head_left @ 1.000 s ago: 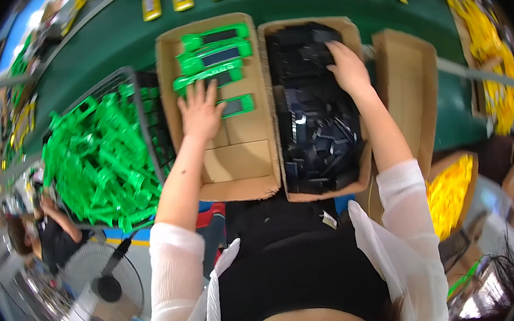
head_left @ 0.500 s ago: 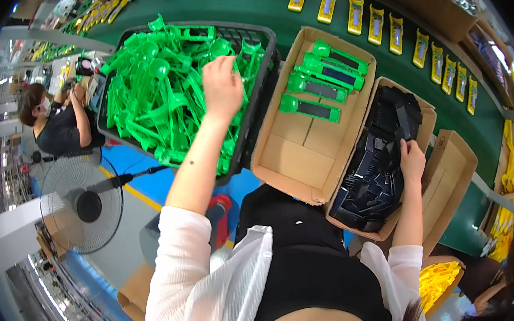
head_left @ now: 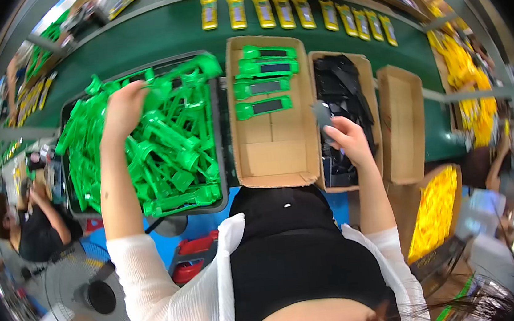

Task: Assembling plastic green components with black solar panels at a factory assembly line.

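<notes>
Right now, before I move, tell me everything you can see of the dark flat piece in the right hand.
The dark flat piece looks thin, dark grey, roughly rectangular and plastic-like. It is slightly blurred, so finer details cannot be told. The right hand pinches it near its lower end, and it slants, upper end toward the left. In this view it overlaps the left edge of the cardboard box that holds the black pieces; whether it touches that box, I cannot tell.

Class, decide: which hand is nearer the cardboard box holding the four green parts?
Right. The right hand is just right of that box, above the black parts, holding a flat dark piece; the left hand is farther to its left, above the crate of green parts.
</notes>
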Available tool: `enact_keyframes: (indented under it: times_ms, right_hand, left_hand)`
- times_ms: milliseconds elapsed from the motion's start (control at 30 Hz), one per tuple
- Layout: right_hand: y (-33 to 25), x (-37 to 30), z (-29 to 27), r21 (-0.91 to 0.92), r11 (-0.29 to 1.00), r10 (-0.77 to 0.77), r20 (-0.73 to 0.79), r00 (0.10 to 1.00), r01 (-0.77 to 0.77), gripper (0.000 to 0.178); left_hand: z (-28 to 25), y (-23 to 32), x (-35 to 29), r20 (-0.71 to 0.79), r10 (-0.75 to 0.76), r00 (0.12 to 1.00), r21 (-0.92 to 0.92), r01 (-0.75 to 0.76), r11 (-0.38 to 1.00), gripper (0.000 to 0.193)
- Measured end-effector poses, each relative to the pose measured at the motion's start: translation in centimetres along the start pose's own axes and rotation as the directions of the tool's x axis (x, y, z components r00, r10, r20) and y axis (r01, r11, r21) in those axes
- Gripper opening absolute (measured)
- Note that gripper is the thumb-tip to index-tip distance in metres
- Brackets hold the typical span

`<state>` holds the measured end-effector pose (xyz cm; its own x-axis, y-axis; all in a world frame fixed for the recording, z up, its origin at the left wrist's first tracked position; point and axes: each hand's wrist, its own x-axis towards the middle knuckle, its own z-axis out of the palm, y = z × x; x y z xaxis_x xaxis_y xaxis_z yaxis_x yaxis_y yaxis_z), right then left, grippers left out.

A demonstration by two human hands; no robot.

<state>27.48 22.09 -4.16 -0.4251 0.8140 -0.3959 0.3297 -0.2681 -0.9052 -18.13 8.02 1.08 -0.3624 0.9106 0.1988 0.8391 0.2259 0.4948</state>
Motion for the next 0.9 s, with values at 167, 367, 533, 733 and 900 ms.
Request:
enact_keyframes:
  times_ms: [167,367,533,733,900]
  right_hand:
    - [-3.8,-0.7,4.3,0.463,0.886,-0.129,0.304,0.944,-0.028,0.015]
    - [-3.8,0.7,7.8,0.837,0.527,-0.175,0.279,0.944,-0.149,0.009]
    - [-2.7,0.5,11.7,0.825,0.529,-0.152,0.322,0.935,-0.198,0.007]
    - [-5.5,0.4,6.7,0.158,0.984,-0.129,0.299,0.946,0.084,0.011]
    - [-7.5,-0.1,2.2,-0.094,0.996,0.048,0.433,0.900,-0.008,0.020]
  left_hand:
    - [2.8,4.7,-4.7,0.044,-0.595,0.803,-0.981,0.146,0.125,0.027]
    - [11.4,13.6,-8.6,0.329,-0.091,0.940,-0.759,0.205,-0.618,0.031]
    - [13.0,18.6,-8.9,0.391,-0.055,0.919,-0.858,0.343,-0.382,0.029]
    - [11.5,17.7,-8.5,0.454,-0.242,0.858,-0.869,0.486,0.093,0.025]
    - [10.2,14.8,-7.1,0.389,-0.225,0.893,-0.816,0.448,0.366,0.024]
